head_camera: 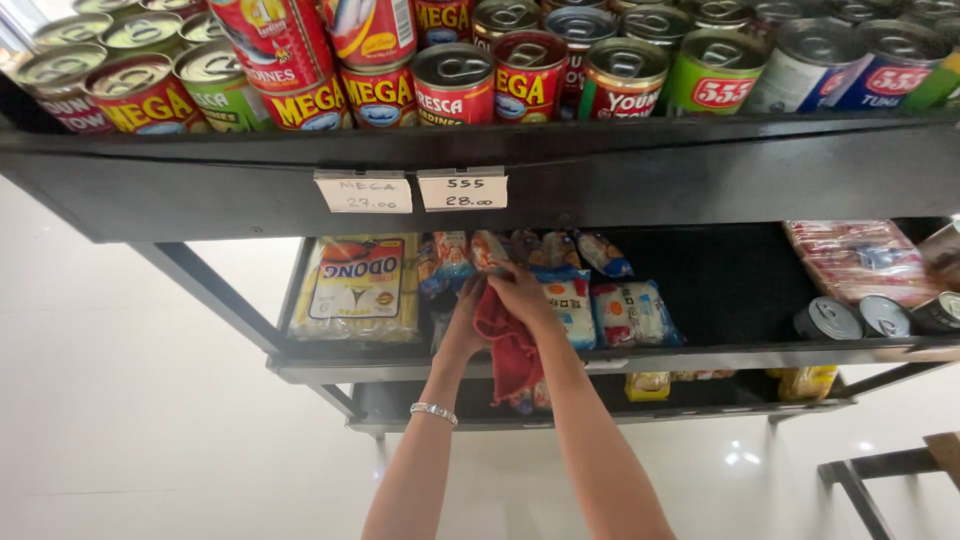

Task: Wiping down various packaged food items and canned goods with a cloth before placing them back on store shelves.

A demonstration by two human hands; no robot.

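Both my arms reach down to the middle shelf (pixel 740 356) of a black rack. My right hand (pixel 521 294) grips a red cloth (pixel 512 352) that hangs over the shelf's front edge, beside several small blue and white snack packets (pixel 629 312). My left hand (pixel 464 322), with a silver bracelet on the wrist, lies against the left side of the cloth and is partly hidden by it. A small packet (pixel 489 248) lies just above my fingers; whether either hand holds it is unclear.
A yellow noodle pack (pixel 357 288) lies at the shelf's left. Several cans (pixel 829 319) and pink wrapped packs (pixel 862 259) sit at its right. The top shelf (pixel 480 150) carries rows of cans with two price tags. A lower shelf (pixel 700 405) holds yellow packets. The floor is white tile.
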